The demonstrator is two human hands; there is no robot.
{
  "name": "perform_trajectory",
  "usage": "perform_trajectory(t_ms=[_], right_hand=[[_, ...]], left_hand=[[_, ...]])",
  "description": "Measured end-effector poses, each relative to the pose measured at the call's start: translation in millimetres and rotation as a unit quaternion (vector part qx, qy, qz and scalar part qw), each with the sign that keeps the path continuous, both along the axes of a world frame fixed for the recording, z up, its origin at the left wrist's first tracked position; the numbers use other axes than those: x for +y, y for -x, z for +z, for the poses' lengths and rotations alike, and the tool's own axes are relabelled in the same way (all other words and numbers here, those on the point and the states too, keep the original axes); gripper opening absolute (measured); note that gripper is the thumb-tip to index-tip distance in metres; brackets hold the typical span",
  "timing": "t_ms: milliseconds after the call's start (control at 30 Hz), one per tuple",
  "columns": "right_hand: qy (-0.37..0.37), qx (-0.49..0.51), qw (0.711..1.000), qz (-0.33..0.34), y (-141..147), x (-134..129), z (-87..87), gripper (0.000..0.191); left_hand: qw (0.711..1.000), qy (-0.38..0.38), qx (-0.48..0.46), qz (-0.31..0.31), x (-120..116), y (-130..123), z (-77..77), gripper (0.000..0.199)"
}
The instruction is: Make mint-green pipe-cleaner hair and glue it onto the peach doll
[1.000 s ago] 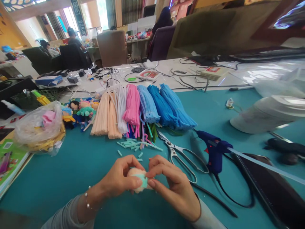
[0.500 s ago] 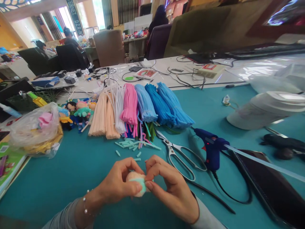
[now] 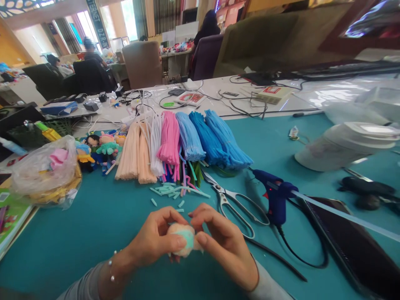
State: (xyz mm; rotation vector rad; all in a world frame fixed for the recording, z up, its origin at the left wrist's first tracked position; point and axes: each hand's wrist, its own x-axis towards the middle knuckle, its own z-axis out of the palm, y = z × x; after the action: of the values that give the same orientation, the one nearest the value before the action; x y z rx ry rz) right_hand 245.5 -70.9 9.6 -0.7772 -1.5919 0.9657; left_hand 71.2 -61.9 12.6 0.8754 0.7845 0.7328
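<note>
My left hand [image 3: 156, 239] is closed round a small fuzzy peach ball [image 3: 175, 229] with a mint-green patch across its front, the thumb lying over it. Just to its right is my right hand [image 3: 218, 241], thumb and fingers apart; the thumb tip is close to a small peach part at the ball's right side, and I cannot tell whether they touch. Beyond the hands lie several short mint pipe-cleaner pieces [image 3: 168, 190]. Metal scissors [image 3: 226, 196] rest to the right of them, and farther right a dark blue glue gun [image 3: 275, 196] holds a long glue stick.
Bundles of pipe cleaners in peach [image 3: 133, 154], pink [image 3: 169, 139] and blue [image 3: 225, 141] lie ahead. Small dolls [image 3: 108, 143] and a plastic bag [image 3: 45, 171] are at left. A white container [image 3: 340, 146] and a dark tablet-like slab [image 3: 359, 246] occupy the right.
My right fingers have parted from their pinch at the ball and drawn slightly back. The ball has turned a little, so its mint patch faces me more. The left hand keeps its hold.
</note>
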Motion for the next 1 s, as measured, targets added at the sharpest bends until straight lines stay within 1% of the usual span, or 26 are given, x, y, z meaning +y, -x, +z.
perform_trajectory(t_ms=[100,167,200,267,400,567,633,733,833,1000], right_hand=[[0.015,0.032,0.999,-0.039,-2.5,0.7,-1.7,0.013],[-0.017,0.017,0.997,-0.069,-2.6,0.4,-2.1,0.007],[-0.041,0.003,0.996,-0.08,-2.0,0.2,-2.1,0.006],[-0.081,-0.028,0.992,-0.088,-0.3,-0.2,-1.8,0.008],[-0.109,-0.072,0.989,-0.075,2.9,-0.1,0.3,0.013],[-0.094,-0.101,0.988,-0.066,5.5,-0.4,2.8,0.007],[-0.09,-0.109,0.987,-0.072,7.1,-0.7,2.8,0.009],[-0.085,-0.126,0.984,-0.088,8.6,-1.0,1.9,0.014],[-0.077,-0.13,0.984,-0.095,8.1,-0.9,0.3,0.016],[-0.058,-0.131,0.985,-0.094,7.4,-0.5,0.1,0.016]], left_hand=[[0.997,0.005,-0.042,0.068,2.3,-1.2,1.6,0.048],[0.992,0.011,-0.065,0.104,3.6,-1.9,3.2,0.048],[0.991,0.015,-0.073,0.113,4.0,-2.2,4.0,0.047],[0.989,0.017,-0.087,0.122,4.0,-3.1,5.1,0.043],[0.983,-0.016,-0.102,0.151,2.0,-6.0,3.7,0.035],[0.981,-0.072,-0.081,0.159,-1.0,-8.1,-3.5,0.031],[0.98,-0.084,-0.074,0.162,-2.3,-9.0,-6.4,0.029],[0.979,-0.087,-0.071,0.169,-4.5,-11.0,-8.3,0.028],[0.978,-0.087,-0.083,0.17,-6.3,-13.2,-7.1,0.027],[0.975,-0.096,-0.082,0.183,-6.4,-15.3,-4.9,0.032]])
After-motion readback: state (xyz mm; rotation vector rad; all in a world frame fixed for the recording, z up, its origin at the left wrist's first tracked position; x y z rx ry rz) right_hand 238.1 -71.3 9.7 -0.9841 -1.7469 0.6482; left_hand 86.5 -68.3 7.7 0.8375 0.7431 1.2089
